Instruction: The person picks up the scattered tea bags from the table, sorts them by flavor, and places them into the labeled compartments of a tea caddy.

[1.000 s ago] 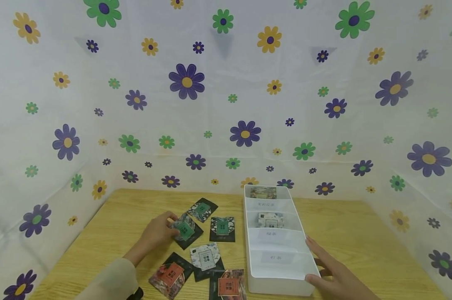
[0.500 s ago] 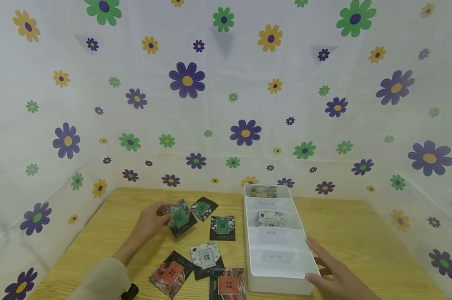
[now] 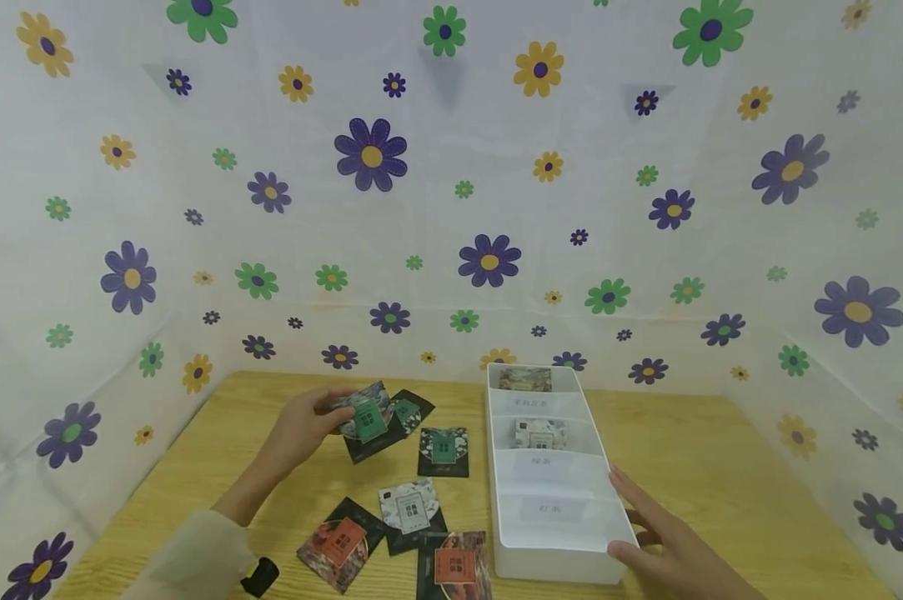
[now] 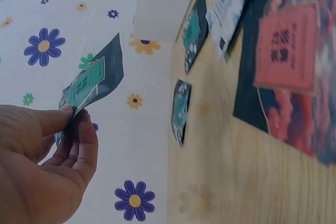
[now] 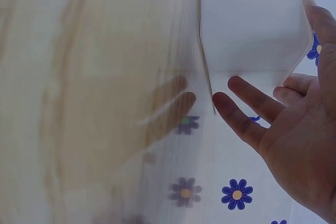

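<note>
My left hand (image 3: 298,431) pinches a tea sachet (image 3: 368,423) with a green label and a dark lower part. In the left wrist view, thumb and fingers close on one edge of the sachet (image 4: 107,74), held above the table. My right hand (image 3: 669,542) touches the near right corner of a white divided box (image 3: 559,564), its index finger along the side and thumb at the front. In the right wrist view the fingers are extended and spread beside the box wall (image 5: 252,19). A flowery sachet (image 3: 526,380) and a white-labelled sachet (image 3: 539,434) stand in separate box compartments.
On the wooden table (image 3: 691,467) lie a partly hidden green sachet (image 3: 415,414), another green sachet (image 3: 443,450), a white-labelled sachet (image 3: 409,510) overlapping a dark one, and two red-labelled sachets (image 3: 341,546). A flower-patterned cloth (image 3: 436,208) surrounds the table's back and sides.
My left hand has lifted the green-labelled sachet off the table, first drawing it left, then moving up and slightly right. The right hand stays at the box.
</note>
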`<state>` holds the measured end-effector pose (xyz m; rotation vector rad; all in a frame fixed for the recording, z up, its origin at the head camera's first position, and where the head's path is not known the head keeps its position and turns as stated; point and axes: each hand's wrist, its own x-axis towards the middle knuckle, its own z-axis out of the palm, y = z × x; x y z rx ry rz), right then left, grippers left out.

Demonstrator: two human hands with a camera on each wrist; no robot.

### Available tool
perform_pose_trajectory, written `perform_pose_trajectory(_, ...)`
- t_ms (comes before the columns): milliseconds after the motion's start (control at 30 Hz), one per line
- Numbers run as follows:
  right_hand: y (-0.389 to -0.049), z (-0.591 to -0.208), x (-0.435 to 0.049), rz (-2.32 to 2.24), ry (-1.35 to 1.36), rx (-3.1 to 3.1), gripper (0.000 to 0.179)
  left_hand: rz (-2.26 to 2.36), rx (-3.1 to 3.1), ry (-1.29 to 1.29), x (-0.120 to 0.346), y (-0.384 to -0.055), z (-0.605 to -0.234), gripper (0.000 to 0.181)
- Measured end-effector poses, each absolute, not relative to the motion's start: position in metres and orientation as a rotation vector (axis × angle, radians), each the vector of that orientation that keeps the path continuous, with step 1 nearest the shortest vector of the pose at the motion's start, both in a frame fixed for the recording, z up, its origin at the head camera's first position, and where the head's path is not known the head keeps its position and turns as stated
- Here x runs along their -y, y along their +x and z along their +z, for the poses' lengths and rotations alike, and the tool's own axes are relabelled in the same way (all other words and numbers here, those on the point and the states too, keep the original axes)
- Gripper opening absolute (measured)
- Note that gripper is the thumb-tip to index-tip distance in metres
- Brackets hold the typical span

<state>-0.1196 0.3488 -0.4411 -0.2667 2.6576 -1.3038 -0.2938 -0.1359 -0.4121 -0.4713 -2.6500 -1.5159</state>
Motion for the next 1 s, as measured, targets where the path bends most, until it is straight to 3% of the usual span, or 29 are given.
perform_pose_trajectory(1000, -0.119, -0.438, -0.347, -1.337, -0.264, -2.655, 0.08, -1.696, 2.58, -0.831, 0.008, -0.272, -0.384, 0.03)
